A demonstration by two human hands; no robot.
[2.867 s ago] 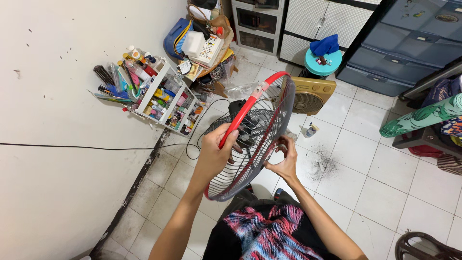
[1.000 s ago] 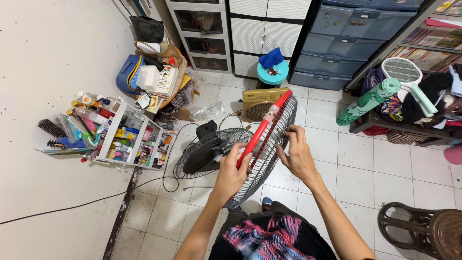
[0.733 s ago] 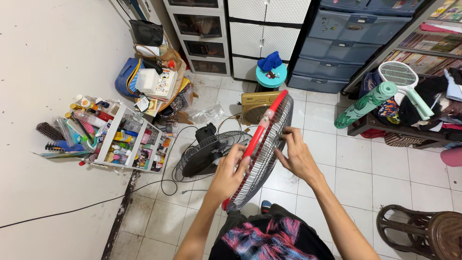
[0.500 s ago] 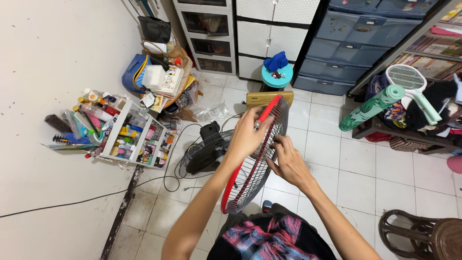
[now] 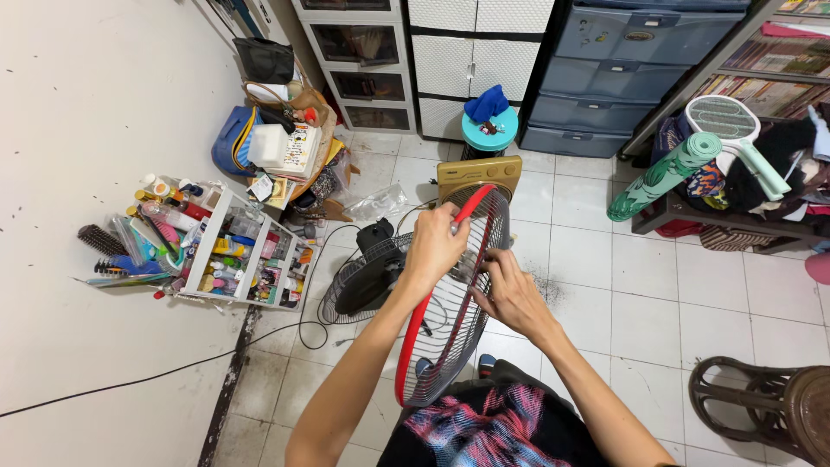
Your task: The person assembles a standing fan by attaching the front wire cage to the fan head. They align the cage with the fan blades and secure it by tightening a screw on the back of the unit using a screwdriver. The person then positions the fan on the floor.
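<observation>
Fan grille (image 5: 450, 320) upright; left hand (image 5: 435, 246) clamps rim, right hand (image 5: 512, 290) fingers pinch wires.

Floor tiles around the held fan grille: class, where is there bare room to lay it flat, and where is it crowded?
Bare tiles lie between the wooden bench and the round stool. It is crowded on the other side: the fan body, cable and white rack. Both hands, left and right, hold the grille.
</observation>
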